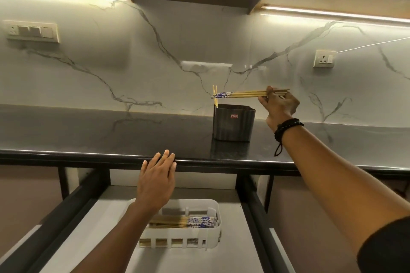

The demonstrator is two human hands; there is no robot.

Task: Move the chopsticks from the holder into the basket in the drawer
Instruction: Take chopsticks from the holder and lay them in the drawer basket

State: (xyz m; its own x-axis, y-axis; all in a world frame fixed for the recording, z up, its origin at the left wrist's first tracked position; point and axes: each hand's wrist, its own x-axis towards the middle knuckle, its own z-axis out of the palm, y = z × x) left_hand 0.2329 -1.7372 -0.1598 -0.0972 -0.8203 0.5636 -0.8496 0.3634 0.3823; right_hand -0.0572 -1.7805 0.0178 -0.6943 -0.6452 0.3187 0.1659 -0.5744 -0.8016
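**Slack pinch may scatter sticks**

The right hand point(280, 106) pinches a bundle of chopsticks point(241, 94) level above the holder point(234, 123) near the countertop's point(111, 131) back edge. The left hand point(156, 180), fingers point(166, 162) straight and together, lies at the front edge. A slack pinch could drop sticks outside the basket point(216, 235) in the drawer point(99, 217).

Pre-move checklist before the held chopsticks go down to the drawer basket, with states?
1. Grip: right hand pinches the bundle of wooden chopsticks with blue-patterned ends: ok.
2. Bundle is clear above the dark ribbed holder: ok.
3. Access: drawer open, white slotted plastic basket exposed: ok.
4. Drop path: left hand open, its forearm crossing the basket's left end: not ok.
5. Holder emptied: plain yellow sticks stand in it: not ok.
6. Room in basket beside the chopsticks lying there: cannot tell.
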